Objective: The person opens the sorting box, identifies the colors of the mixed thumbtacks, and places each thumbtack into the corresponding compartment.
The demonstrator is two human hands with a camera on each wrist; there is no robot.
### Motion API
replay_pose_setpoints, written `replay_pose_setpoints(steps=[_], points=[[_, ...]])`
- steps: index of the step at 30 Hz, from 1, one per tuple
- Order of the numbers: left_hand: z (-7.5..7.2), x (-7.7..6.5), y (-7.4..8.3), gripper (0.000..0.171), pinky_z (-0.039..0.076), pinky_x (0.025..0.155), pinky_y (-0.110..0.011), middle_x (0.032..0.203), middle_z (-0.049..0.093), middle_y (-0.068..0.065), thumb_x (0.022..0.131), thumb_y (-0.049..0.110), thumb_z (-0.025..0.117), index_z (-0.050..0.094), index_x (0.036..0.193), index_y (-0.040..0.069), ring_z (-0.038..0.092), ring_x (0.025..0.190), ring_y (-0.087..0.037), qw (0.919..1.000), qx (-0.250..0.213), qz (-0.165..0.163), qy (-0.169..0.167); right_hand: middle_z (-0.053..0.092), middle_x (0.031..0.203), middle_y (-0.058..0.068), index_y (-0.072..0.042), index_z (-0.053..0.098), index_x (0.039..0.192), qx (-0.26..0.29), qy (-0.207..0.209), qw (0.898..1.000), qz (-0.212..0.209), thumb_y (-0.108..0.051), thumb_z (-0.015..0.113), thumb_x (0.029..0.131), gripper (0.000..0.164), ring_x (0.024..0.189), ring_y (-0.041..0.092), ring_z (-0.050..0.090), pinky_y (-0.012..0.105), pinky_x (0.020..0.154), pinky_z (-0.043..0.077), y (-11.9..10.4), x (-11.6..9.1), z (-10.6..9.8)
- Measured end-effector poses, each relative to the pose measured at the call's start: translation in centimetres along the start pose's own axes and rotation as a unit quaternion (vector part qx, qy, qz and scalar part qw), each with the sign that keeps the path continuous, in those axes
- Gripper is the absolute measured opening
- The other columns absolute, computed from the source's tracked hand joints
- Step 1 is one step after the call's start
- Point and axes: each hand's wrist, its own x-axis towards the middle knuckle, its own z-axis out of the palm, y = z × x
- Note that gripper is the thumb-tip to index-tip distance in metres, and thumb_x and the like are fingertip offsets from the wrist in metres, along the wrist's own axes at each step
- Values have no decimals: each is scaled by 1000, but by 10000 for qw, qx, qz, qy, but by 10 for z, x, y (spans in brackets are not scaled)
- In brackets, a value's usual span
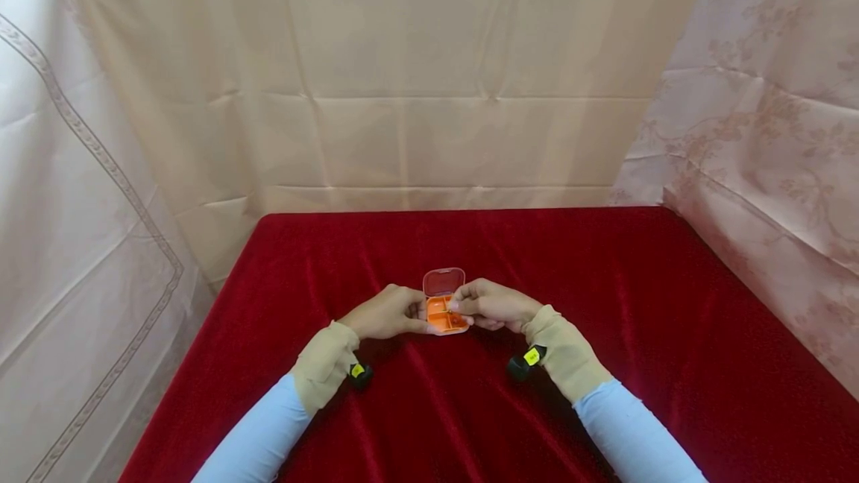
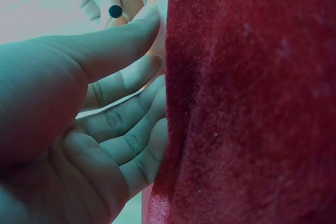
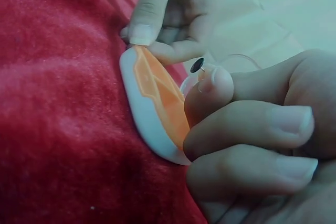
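A small pill box [image 1: 438,320] with orange compartments and a whitish shell sits on the red cloth, its clear lid [image 1: 444,282] raised at the back. My left hand [image 1: 388,311] grips the box's left side, thumb on the near rim and fingers behind. Over the box's right part, my right hand [image 1: 498,305] pinches a tiny stud earring [image 3: 197,65] between thumb and index finger. The earring has a round black face and a thin post. Right-hand fingers hide part of the right compartments, so their contents cannot be made out.
Red velvet cloth [image 1: 570,259] with soft folds covers the table. A beige curtain [image 1: 403,95] hangs behind its far edge. Pale patterned drapes stand at the left [image 1: 80,207] and right [image 1: 772,133].
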Motion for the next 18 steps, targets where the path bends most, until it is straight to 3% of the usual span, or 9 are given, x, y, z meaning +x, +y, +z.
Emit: replay_pose_setpoints(steps=[18], points=[[1, 2, -2, 23, 44, 61, -21, 73, 58, 9, 86, 37, 73, 61, 80, 18, 52, 68, -6, 10000, 86, -35, -32, 46, 64, 3, 7, 60, 99, -577, 391, 9976, 31, -13, 57, 98, 20, 41, 5, 27, 22, 39, 23, -1, 6, 14]])
